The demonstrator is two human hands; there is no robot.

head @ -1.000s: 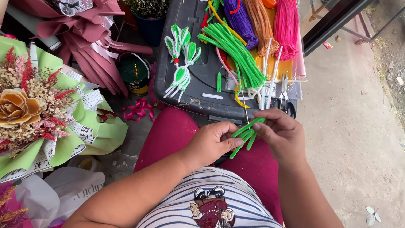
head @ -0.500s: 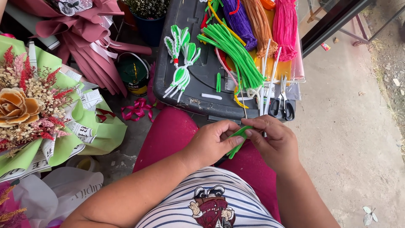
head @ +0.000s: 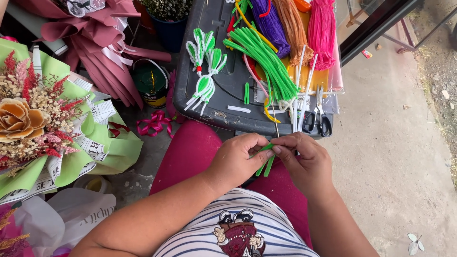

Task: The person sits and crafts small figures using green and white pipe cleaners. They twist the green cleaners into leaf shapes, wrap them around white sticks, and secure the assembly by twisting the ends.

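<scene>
Both hands meet over my lap on short green pipe cleaner pieces (head: 266, 162). My left hand (head: 238, 159) pinches their upper ends, and my right hand (head: 307, 162) grips them from the other side, fingertips touching at the top. The lower ends of the green pieces stick out below, between the two hands. Just ahead lies a black lid (head: 228, 90) with a bundle of long green pipe cleaners (head: 266, 62), finished green and white leaf shapes (head: 204, 71), and black-handled scissors (head: 318, 119).
Purple, orange and pink pipe cleaner bundles (head: 295, 28) lie at the lid's far end. A flower bouquet in green paper (head: 43, 123) sits at left, dark pink wrapping paper (head: 100, 43) behind it, a red ribbon bow (head: 153, 124) on the ground. Concrete floor at right.
My right hand has drawn in closer to the left, and the green pieces are now mostly covered between the fingers, pointing downward instead of fanning out.
</scene>
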